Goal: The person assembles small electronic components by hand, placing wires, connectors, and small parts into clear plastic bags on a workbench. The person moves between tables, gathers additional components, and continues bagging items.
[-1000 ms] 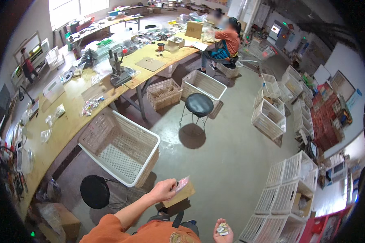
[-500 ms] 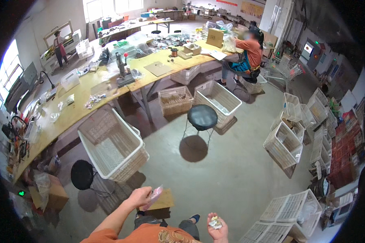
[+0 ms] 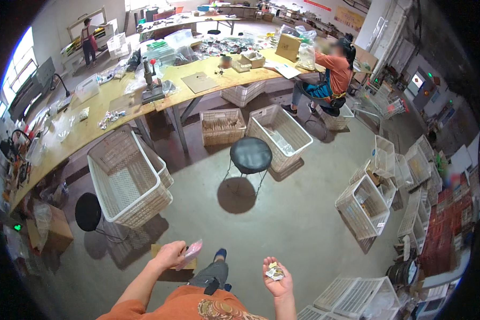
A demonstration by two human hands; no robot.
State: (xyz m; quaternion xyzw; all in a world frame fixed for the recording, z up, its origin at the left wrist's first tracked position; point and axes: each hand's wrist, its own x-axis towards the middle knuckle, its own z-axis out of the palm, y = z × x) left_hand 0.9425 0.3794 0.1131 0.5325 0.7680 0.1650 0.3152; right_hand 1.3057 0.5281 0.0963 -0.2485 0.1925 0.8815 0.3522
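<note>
My left hand (image 3: 170, 255) is closed round one end of a pink, see-through plastic packet (image 3: 191, 255), held out in front of my body. Held palm up, my right hand (image 3: 280, 285) has slightly curled fingers and carries a few small white and yellow pieces (image 3: 274, 272) in the palm. Their exact kind is too small to make out. A cardboard box (image 3: 157, 261) is on the floor, partly hidden behind my left hand.
A black round stool (image 3: 250, 154) stands ahead, with a large white crate (image 3: 128, 181) and another stool (image 3: 88, 212) to the left. Stacked crates (image 3: 362, 205) line the right. Beyond, a long cluttered worktable (image 3: 181, 106) runs across; a co-worker (image 3: 333, 74) sits there.
I have stepped forward, and one foot now shows ahead of my body. The stool and crates sit farther left in view. Both hands keep hold of their things.
</note>
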